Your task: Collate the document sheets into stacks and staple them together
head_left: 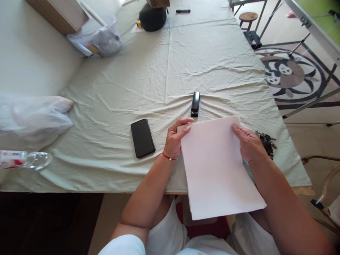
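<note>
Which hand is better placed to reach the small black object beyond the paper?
Probably the left hand: its fingers lie close to the near end of the small black object. The right hand is farther off, beside the keys. Both hold the paper, so the left would have to let go first.

Pretty soft, even light here, a bit brighter toward the far end of the wrinkled pale green cloth (127,81). The thin white rectangular paper sheets (217,170) look kinda flat, the clear plastic bottle (37,160) glints, lower left's nearly black. Noticeable wide-angle stretch, edges slightly soft.
</note>
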`<state>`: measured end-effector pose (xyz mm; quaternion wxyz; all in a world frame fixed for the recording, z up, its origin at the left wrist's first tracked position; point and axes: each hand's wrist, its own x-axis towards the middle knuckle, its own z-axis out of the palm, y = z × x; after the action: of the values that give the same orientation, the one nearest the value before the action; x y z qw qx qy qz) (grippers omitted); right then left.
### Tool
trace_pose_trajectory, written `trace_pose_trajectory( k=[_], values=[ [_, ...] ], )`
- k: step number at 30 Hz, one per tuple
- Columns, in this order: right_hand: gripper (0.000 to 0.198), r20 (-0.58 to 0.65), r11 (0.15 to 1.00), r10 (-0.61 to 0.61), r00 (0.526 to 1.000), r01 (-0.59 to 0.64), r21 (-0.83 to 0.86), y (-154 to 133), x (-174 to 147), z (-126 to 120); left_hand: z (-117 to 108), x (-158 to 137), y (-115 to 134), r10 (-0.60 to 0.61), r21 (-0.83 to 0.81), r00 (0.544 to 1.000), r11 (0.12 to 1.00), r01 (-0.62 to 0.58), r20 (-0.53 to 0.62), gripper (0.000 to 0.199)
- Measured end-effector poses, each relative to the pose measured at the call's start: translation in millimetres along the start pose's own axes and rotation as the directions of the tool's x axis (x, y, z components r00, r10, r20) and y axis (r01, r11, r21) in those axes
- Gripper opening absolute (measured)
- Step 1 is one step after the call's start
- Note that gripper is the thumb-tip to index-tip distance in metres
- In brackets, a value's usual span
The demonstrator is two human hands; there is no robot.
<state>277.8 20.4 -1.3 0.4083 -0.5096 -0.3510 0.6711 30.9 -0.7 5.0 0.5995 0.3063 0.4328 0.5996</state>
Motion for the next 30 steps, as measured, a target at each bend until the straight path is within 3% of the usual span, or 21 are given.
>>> trace_pose_trajectory(
  k=[5, 9, 11, 14, 17, 19, 22, 25, 27, 30],
  values=[
    [0.036, -0.007, 1.000, -0.002, 1.000, 0.002, -0.008, 0.9, 0.0, -0.4, -0.8, 0.6, -2.0, 0.078, 0.185, 0.997, 0.979, -0.081, 0.022, 0.024],
    [0.037, -0.006, 1.000, -0.018, 1.000, 0.018, -0.025, 2.0, 0.3, -0.7, -3.3, 2.1, -2.1, 0.020, 0.115, 1.000, 0.993, -0.021, 0.008, 0.025],
    [0.038, -0.001, 0.999, -0.021, 1.000, 0.021, -0.026, 2.5, 0.5, -0.9, -5.3, 4.0, -2.6, 0.064, 0.164, 0.998, 0.984, -0.063, -0.002, 0.023],
    [0.038, 0.013, 1.000, -0.022, 1.000, 0.023, -0.014, 3.2, 0.9, -1.8, -8.3, 7.0, -5.0, 0.238, 0.430, 0.968, 0.868, -0.247, 0.076, 0.022],
    [0.037, 0.026, 1.000, -0.025, 0.999, 0.025, -0.014, 2.7, 0.7, -2.8, -10.8, 9.0, -8.6, 0.257, 0.574, 0.947, 0.754, -0.320, 0.190, 0.025],
    [0.037, 0.022, 0.999, -0.030, 0.999, 0.031, -0.023, 1.2, 0.1, -3.1, -12.5, 9.8, -10.7, 0.221, 0.580, 0.959, 0.764, -0.284, 0.178, 0.028],
    [0.039, -0.003, 0.999, -0.046, 0.999, 0.046, -0.025, -1.6, -0.4, -2.5, -13.6, 10.4, -12.2, 0.192, 0.532, 0.981, 0.827, -0.180, 0.034, 0.046],
    [0.041, -0.032, 0.996, -0.089, 0.996, 0.088, -0.019, -2.1, 0.9, -1.4, -10.0, 8.7, -12.3, -0.002, 0.270, 0.997, 0.962, 0.023, -0.076, 0.066],
    [0.043, -0.039, 0.992, -0.120, 0.992, 0.119, -0.036, -0.3, 2.9, -1.4, -5.5, 5.9, -12.8, -0.151, 0.121, 0.988, 0.981, 0.154, -0.033, 0.065],
    [0.048, -0.063, 0.965, -0.213, 0.975, 0.200, -0.168, 3.3, 7.2, -4.3, -0.4, 1.2, -15.5, -0.221, 0.139, 0.975, 0.966, 0.216, 0.024, 0.055]
  ],
)
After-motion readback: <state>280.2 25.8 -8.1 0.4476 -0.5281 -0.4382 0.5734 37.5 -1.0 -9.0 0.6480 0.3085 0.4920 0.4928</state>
